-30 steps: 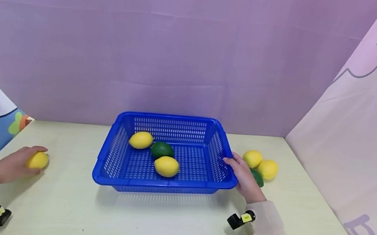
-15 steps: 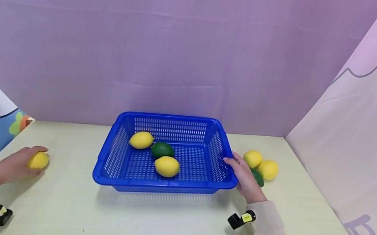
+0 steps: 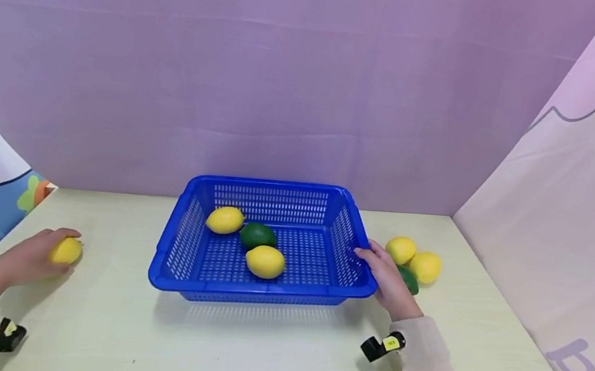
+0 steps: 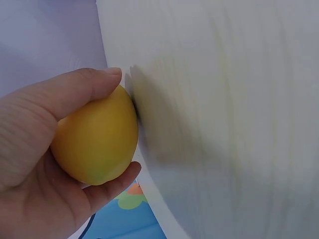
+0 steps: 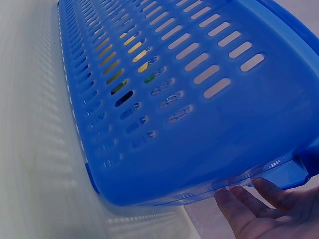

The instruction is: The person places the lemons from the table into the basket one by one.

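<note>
My left hand [image 3: 32, 259] grips a yellow lemon [image 3: 66, 250] low over the table at the far left; in the left wrist view the thumb and fingers [image 4: 75, 92] curl round the lemon [image 4: 97, 142]. My right hand [image 3: 384, 278] holds the right rim of the blue slotted basket [image 3: 173, 244]. Its thumb lies on top of the rim, and in the right wrist view its fingers [image 5: 259, 206] sit under the lip of the basket [image 5: 189, 114]. In the basket lie two yellow lemons [image 3: 225, 219] [image 3: 265, 261] and a green fruit [image 3: 258, 235].
Right of the basket, just past my right hand, two yellow lemons [image 3: 400, 249] [image 3: 425, 267] and a green fruit [image 3: 410, 280] lie on the pale table [image 3: 260, 359]. A purple backdrop stands behind, with printed cloth panels at both sides.
My left hand with the lemon has edged slightly to the right. My right hand and the basket stay as they were.
</note>
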The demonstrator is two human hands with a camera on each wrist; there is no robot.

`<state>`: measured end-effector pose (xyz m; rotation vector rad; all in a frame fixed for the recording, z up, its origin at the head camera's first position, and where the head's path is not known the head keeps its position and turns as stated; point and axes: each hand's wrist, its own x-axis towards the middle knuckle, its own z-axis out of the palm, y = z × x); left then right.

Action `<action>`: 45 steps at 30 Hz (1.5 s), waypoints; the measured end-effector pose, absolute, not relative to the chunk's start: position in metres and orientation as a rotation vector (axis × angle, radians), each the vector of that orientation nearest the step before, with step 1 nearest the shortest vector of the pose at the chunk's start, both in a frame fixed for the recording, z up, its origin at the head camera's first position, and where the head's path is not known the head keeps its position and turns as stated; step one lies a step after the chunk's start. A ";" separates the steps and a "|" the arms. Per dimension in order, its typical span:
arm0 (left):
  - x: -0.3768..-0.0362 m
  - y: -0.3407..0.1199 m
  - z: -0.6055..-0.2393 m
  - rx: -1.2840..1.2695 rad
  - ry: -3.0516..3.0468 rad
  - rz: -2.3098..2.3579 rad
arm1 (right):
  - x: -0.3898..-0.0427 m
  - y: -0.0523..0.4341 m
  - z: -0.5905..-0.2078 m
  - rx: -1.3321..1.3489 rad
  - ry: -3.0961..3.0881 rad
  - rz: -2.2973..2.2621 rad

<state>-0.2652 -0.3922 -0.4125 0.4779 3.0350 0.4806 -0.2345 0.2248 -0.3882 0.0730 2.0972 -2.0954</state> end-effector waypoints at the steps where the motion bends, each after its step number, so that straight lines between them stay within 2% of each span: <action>1: -0.265 -0.392 -0.413 0.481 3.037 0.481 | -0.234 0.225 -0.388 0.077 2.096 -2.098; 26: -0.267 -0.390 -0.394 0.538 3.082 0.438 | -0.234 0.225 -0.386 0.037 2.082 -2.099; 45: -0.263 -0.351 -0.358 0.710 3.158 0.507 | -0.234 0.226 -0.387 0.030 2.100 -2.091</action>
